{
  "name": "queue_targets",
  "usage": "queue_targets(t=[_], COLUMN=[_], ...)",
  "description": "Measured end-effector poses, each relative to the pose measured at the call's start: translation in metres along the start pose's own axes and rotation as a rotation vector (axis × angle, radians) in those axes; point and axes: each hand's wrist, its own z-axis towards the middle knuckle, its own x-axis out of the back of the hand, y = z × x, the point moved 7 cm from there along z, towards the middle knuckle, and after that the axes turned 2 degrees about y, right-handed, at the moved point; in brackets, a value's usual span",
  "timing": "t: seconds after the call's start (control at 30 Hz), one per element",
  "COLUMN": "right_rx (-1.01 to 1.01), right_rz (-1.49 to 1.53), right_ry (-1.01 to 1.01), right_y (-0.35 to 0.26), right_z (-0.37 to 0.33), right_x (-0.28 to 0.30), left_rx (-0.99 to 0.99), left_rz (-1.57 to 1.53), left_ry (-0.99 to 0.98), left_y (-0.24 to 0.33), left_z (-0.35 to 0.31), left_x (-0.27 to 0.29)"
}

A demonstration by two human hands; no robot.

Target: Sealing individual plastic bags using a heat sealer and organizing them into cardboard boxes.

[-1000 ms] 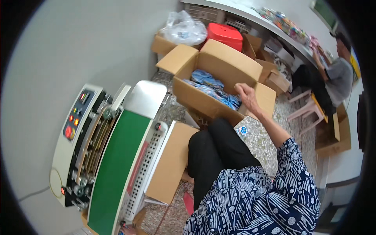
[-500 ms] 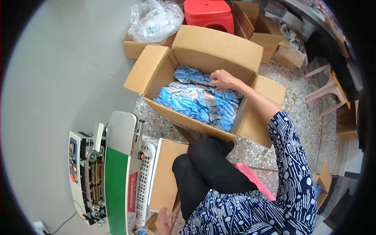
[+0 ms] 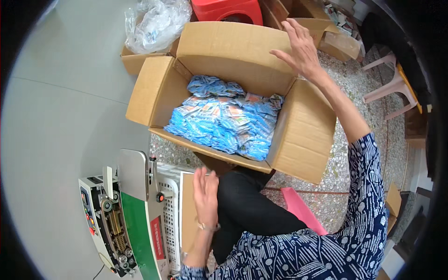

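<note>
A big cardboard box (image 3: 303, 140) stands with its flaps folded outward. Small blue-and-white striped packets (image 3: 212, 123) lie heaped inside it, some with orange and green printing. My right hand (image 3: 302, 52), thumb and fingers spread, is at the right end of the far flap (image 3: 233, 44); whether it touches the flap I cannot tell. Nothing is in that hand. My left hand (image 3: 205, 198) is below the box's near side, beside my knee and partly over a brown cardboard piece (image 3: 187, 219). Its fingers are stretched out and hold nothing.
On the left stands a sealing machine with a green belt (image 3: 138, 224), next to a white perforated basket (image 3: 171, 219). Behind the box are clear plastic bags (image 3: 161, 25) and a red stool (image 3: 228, 10). A pale plastic stool (image 3: 394, 86) stands at right, a pink object (image 3: 301, 212) near my leg.
My right hand has left the packets and moved up and right to the far flap, its fingers now spread. My left hand has come up from the lower edge. The view has shifted slightly.
</note>
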Motion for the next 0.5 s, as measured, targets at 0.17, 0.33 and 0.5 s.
queue_targets(t=[0.17, 0.33, 0.5], right_rx=[-0.423, -0.192, -0.252], right_rz=[0.382, 0.025, 0.19], right_ry=[-0.827, -0.903, -1.028], right_y=[0.061, -0.024, -0.033], right_z=[-0.014, 0.008, -0.029], right_x=[-0.095, -0.104, -0.145], left_rx=[0.515, 0.604, 0.58], left_rz=[-0.047, -0.142, -0.094], left_ry=[-0.167, -0.161, 0.075], left_y=[-0.031, -0.066, -0.076], left_z=[0.049, 0.081, 0.088], left_x=[-0.051, -0.049, -0.038])
